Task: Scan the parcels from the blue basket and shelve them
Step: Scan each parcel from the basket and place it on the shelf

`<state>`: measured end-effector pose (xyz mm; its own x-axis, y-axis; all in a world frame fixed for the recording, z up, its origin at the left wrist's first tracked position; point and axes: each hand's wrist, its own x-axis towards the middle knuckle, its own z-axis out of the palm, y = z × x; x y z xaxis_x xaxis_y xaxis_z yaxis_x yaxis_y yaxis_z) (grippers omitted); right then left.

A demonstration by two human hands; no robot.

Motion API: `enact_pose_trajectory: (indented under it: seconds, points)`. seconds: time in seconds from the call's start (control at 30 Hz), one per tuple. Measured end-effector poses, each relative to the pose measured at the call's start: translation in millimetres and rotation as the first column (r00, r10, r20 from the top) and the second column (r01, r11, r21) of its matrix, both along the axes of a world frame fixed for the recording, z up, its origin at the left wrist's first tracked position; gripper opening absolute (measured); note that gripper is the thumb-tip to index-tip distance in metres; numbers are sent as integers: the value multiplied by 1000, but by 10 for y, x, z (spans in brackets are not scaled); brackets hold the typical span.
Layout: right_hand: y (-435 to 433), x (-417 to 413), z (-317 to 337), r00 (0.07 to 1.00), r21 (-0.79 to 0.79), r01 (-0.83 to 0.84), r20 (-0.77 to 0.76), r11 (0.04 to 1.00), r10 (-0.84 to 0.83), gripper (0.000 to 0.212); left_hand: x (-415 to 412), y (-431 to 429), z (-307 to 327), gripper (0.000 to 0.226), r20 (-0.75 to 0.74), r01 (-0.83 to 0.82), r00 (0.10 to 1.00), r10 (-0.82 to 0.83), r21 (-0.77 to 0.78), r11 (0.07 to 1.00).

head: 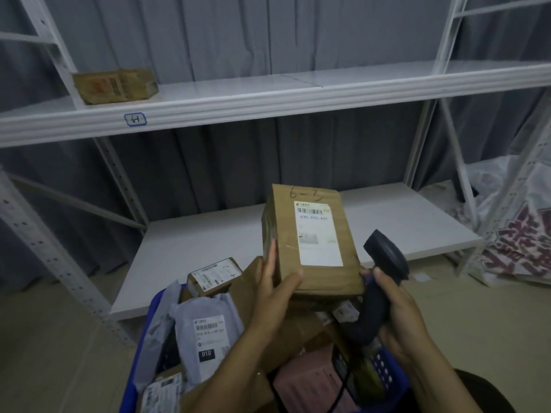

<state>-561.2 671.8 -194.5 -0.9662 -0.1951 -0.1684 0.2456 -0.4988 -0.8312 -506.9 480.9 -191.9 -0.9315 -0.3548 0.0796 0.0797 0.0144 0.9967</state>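
left hand (275,289) grips a box (310,239) (label up) over the basket (140,350) — right hand (399,317) clutches the scanner (384,263) beside it.

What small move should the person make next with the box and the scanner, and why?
Probably tilt the scanner in the right hand toward the barcode on the box. The left hand holds the box label-up, but the scanner head seems to point past its right edge, not at the label.
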Motion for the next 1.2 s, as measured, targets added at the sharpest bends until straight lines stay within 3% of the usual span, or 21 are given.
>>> enact_pose_trajectory:
  seconds: [0.1, 0.3, 0.5, 0.67, 0.8, 0.87, 0.93, 1.07, 1.2]
  points:
    - [-268, 139, -59, 991, 49, -130, 32, 990, 128, 28, 287, -331, -33, 73, -11, -25, 1000, 25, -51, 998]
    - [-724, 342, -83, 962, 162, -273, 29, 948, 272, 61, 748, -748, -182, 75, 36, -129, 991, 131, -53, 990]
    - [-1020, 512, -101, 923, 334, -367, 14, 868, 385, 31, 1060, -962, -291, 83, 46, -209, 975, 219, -162, 964]
    - [-1129, 628, -219, 892, 570, -383, 25, 727, 451, 57, 1169, -999, -509, 84, 106, -243, 955, 278, -259, 935]
    - [-1091, 666, -142, 906, 650, -298, -38, 699, 422, 26, 1204, -1005, -659, 84, 128, -230, 954, 270, -265, 937]
    - [-1048, 680, -33, 924, 716, -187, -105, 672, 369, 20, 1201, -1013, -701, 87, 140, -233, 950, 280, -279, 932]
    - [-965, 679, 100, 933, 720, -177, -94, 671, 348, 21, 1183, -997, -723, 90, 137, -238, 947, 289, -301, 923]
    - [-773, 696, 349, 894, 616, -391, 78, 684, 441, 21, 1152, -917, -749, 93, 141, -247, 938, 317, -370, 896]
    - [-670, 754, 506, 902, 605, -391, 101, 694, 420, 22, 1156, -867, -788, 98, 169, -243, 922, 349, -451, 859]
